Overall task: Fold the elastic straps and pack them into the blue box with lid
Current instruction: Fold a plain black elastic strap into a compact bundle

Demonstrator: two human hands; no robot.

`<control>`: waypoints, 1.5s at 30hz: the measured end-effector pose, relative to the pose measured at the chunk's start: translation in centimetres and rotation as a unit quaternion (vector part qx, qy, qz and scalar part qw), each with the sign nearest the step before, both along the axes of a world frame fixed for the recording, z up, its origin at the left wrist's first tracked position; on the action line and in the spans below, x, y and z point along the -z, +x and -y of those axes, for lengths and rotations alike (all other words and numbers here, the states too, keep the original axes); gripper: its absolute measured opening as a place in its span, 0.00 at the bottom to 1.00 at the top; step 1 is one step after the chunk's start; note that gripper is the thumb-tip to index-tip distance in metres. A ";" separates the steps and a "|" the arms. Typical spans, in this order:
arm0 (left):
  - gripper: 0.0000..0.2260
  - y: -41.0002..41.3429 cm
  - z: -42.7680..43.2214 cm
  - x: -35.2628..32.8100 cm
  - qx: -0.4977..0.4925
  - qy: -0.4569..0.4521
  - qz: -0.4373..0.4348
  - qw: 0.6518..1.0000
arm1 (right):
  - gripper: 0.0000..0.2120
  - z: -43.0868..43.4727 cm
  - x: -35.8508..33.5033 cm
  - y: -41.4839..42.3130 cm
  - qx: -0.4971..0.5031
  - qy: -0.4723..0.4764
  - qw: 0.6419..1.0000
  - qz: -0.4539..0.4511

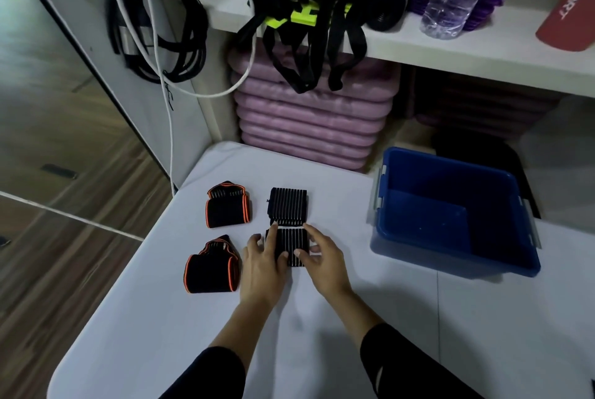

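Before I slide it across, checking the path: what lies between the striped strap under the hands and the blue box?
Head view: past the right hand, only bare white table up to the blue box.

We get dim, cool indoor light, soft shadows on the white table (418, 318), blue box (450, 179) interior dark. Wide-angle bending at edges, left side blurred.

Bare white table (370, 318) across lower centre and lower right of frame, free for passing. Open lane between striped straps (288, 205) at centre and blue box (434, 173) at right; box top uncovered. Left of centre, orange-trimmed straps (227, 212) as low obstacles. In upper centre, overhanging shelf (450, 54) and dangling black webbing (309, 57) as barriers.
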State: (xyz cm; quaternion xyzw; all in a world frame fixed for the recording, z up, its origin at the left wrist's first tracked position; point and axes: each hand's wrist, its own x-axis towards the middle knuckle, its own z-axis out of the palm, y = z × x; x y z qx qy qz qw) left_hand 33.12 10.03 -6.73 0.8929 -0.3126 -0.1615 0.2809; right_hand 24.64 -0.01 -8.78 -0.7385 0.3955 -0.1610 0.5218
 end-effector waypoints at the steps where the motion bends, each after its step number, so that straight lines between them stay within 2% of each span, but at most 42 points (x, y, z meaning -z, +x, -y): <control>1: 0.26 -0.1 -0.1 -0.1 0.003 -0.001 0.007 1.000 | 0.26 -0.1 0.0 -0.1 0.002 0.000 1.000 0.000; 11: 0.26 -0.6 -0.6 -1.1 0.016 0.015 0.049 0.999 | 0.27 -0.6 -0.8 -1.4 0.002 -0.011 1.000 -0.014; 14: 0.25 -0.9 -0.7 -1.6 0.019 0.027 0.105 0.994 | 0.26 -0.9 -1.1 -1.9 0.007 -0.011 1.000 -0.018; 17: 0.20 -1.9 -0.8 -2.3 0.032 -0.011 0.159 0.987 | 0.23 -1.1 -1.6 -3.0 0.021 -0.024 0.999 -0.022; 19: 0.15 -3.0 -1.0 -2.8 0.053 -0.043 0.165 0.984 | 0.19 -1.3 -2.0 -4.6 0.027 -0.056 0.998 -0.027; 23: 0.09 -6.3 -1.2 -2.9 0.114 -0.054 0.127 0.984 | 0.14 -1.9 -2.3 -10.2 0.046 -0.118 0.989 -0.071; 26: 0.09 -9.6 -0.9 -2.3 0.150 -0.044 0.063 0.986 | 0.14 -2.4 -2.1 -15.6 0.079 -0.142 0.981 -0.104; 31: 0.08 -16.5 1.1 -0.7 0.194 -0.024 -0.079 0.978 | 0.14 -1.9 -1.4 -25.5 0.181 -0.129 0.965 -0.136; 35: 0.09 -23.2 3.6 -0.2 0.250 -0.012 -0.146 0.957 | 0.12 -0.7 -1.5 -33.5 0.267 -0.125 0.945 -0.143; 38: 0.10 -28.4 5.7 -0.4 0.272 -0.008 -0.180 0.945 | 0.12 0.1 -1.8 -38.9 0.306 -0.134 0.931 -0.146; 43: 0.05 -36.2 9.3 -0.6 0.283 -0.018 -0.210 0.936 | 0.11 2.0 -1.8 -46.0 0.350 -0.165 0.912 -0.139; 45: 0.08 -38.6 10.6 -0.6 0.281 -0.018 -0.206 0.937 | 0.11 2.8 -1.9 -48.1 0.352 -0.171 0.910 -0.133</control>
